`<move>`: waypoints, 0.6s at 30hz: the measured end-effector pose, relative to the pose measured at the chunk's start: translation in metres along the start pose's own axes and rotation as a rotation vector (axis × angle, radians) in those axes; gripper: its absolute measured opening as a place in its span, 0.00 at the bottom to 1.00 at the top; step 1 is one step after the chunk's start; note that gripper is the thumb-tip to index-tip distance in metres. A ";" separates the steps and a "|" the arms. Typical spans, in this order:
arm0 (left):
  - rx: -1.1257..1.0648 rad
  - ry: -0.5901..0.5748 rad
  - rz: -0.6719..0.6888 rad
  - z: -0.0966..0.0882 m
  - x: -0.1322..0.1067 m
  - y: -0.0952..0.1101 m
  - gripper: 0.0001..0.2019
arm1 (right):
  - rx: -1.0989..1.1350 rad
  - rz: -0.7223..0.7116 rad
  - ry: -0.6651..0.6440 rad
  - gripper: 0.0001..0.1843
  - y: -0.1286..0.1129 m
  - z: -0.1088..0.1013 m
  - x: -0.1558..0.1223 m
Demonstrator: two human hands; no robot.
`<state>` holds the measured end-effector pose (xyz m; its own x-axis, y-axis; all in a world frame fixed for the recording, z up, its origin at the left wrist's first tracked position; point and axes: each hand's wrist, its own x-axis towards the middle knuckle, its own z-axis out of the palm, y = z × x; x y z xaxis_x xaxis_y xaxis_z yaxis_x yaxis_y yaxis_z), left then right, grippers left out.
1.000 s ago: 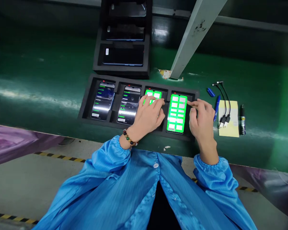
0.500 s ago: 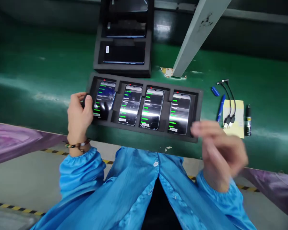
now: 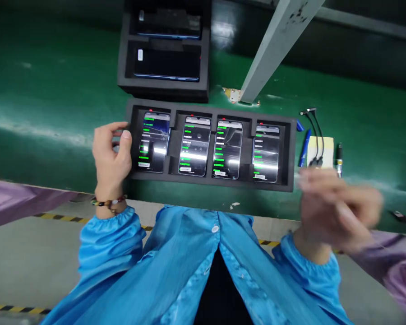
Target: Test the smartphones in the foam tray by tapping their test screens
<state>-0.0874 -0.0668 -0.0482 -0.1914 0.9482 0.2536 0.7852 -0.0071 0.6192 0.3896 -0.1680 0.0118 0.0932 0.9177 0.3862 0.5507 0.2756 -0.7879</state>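
Moved since second ago: left hand (image 3: pixel 110 151) from screens to left edge of foam tray (image 3: pixel 211 183) on green belt (image 3: pixel 54 90), pinching it. Four phones (image 3: pixel 193 145) seated in slots, all lit, none lifted out. Right hand (image 3: pixel 334 210) blurred, clear of tray; grip unreadable.

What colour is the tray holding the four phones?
Black; the tray shows best in the head view.
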 end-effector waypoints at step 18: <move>0.128 -0.436 0.426 0.041 0.015 0.074 0.22 | -0.307 -0.112 -0.514 0.23 0.036 0.072 0.057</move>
<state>-0.0077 -0.0400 -0.0288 0.3911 0.9132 0.1148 0.8093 -0.4006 0.4297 0.3553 -0.0856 -0.0290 -0.3493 0.9296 0.1173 0.7553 0.3535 -0.5519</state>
